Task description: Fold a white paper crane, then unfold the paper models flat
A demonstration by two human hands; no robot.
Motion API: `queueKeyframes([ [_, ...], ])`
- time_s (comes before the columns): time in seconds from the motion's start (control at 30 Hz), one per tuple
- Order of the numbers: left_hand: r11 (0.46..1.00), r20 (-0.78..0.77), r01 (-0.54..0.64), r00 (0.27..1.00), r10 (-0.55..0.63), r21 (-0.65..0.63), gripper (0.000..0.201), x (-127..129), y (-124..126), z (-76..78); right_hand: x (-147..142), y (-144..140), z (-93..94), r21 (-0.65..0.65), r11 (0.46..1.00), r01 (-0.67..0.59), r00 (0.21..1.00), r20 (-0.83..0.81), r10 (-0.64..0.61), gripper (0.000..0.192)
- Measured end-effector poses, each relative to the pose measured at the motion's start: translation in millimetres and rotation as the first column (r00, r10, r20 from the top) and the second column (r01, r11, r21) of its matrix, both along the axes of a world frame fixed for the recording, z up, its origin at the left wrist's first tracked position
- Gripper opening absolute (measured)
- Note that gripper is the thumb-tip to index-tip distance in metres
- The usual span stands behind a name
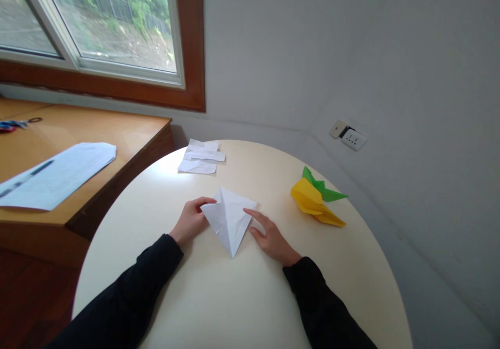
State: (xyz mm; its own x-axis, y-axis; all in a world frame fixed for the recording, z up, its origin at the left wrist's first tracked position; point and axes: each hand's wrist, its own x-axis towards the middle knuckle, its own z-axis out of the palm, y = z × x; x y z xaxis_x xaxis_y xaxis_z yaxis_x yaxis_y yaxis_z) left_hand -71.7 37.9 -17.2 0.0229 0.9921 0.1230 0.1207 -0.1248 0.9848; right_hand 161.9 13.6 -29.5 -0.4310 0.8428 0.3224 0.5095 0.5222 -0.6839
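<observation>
A folded sheet of white paper [231,217] is over the middle of the round table, its lower point facing me and a crease running down it. My left hand [192,216] grips its left corner, the fingertips partly hidden behind the paper. At the paper's right edge is my right hand [269,237], fingers apart, with the index finger resting on the upper right of the sheet and the thumb just beside the edge.
The round cream table [219,307] carries white paper pieces [199,162] at the back and yellow folded paper [310,198] with green folded paper [326,190] at right. A wooden desk [128,130] at left holds printed sheets [74,169], a pen [42,167] and scissors [23,124].
</observation>
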Motion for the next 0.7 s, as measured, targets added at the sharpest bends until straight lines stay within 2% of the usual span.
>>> queueKeyframes([
  [0.1, 1.000, 0.011, 0.021, 1.000, -0.021, 0.014, 0.024, 0.2, 1.1, -4.2, -4.0, -0.7, 2.6, 0.053, 0.998, -0.043, 0.994, 0.103, 0.037, 0.050],
  [0.2, 0.999, -0.036, 0.026, 0.999, -0.025, 0.036, 0.023, 0.7, 0.4, -5.4, -7.8, -1.9, 5.1, 0.087, 0.993, -0.079, 0.975, 0.213, 0.059, 0.051],
  [0.27, 0.998, -0.083, 0.007, 0.997, -0.002, 0.061, 0.022, 1.0, -1.0, -5.0, -9.1, -2.3, 4.9, 0.110, 0.991, -0.083, 0.972, 0.228, 0.056, 0.046],
  [0.5, 0.985, -0.174, -0.098, 0.977, 0.122, 0.141, 0.020, 1.2, -5.7, -2.5, -5.5, -1.8, 0.9, 0.151, 0.988, 0.002, 0.999, 0.045, -0.009, 0.032],
  [0.7, 0.977, -0.214, -0.123, 0.964, 0.160, 0.177, 0.016, 1.4, -4.7, -5.4, -6.9, -3.9, 1.0, 0.126, 0.988, 0.085, 0.988, -0.138, -0.068, 0.030],
])
